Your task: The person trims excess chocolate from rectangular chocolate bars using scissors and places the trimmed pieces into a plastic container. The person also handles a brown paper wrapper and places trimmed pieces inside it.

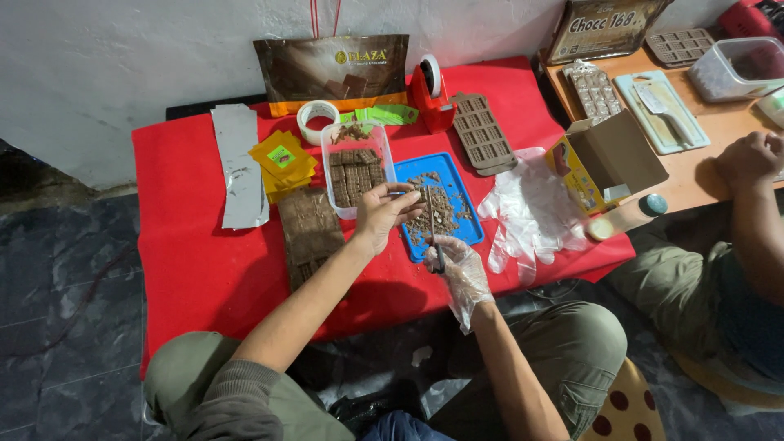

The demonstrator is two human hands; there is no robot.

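Observation:
My left hand (382, 214) is bare and pinches a small brown chocolate piece (414, 194) over the blue tray (469, 224). My right hand (459, 269) wears a thin clear glove and grips a knife (432, 224) whose blade points up toward that piece. The tray holds brown chocolate crumbs and shavings. Just left of the tray stands a clear plastic tub (356, 167) filled with chocolate squares. A slab of chocolate bars (309, 231) lies on the red tablecloth (196, 253) beside my left forearm.
On the cloth are yellow wrappers (282, 163), silver foil strips (237, 163), a tape roll (317, 119), a red tape dispenser (430, 96), a brown mould (483, 135), a brown bag (332, 72) and clear gloves (531, 214). Another person's hand (750, 159) rests on a wooden table at right, by an open carton (608, 159).

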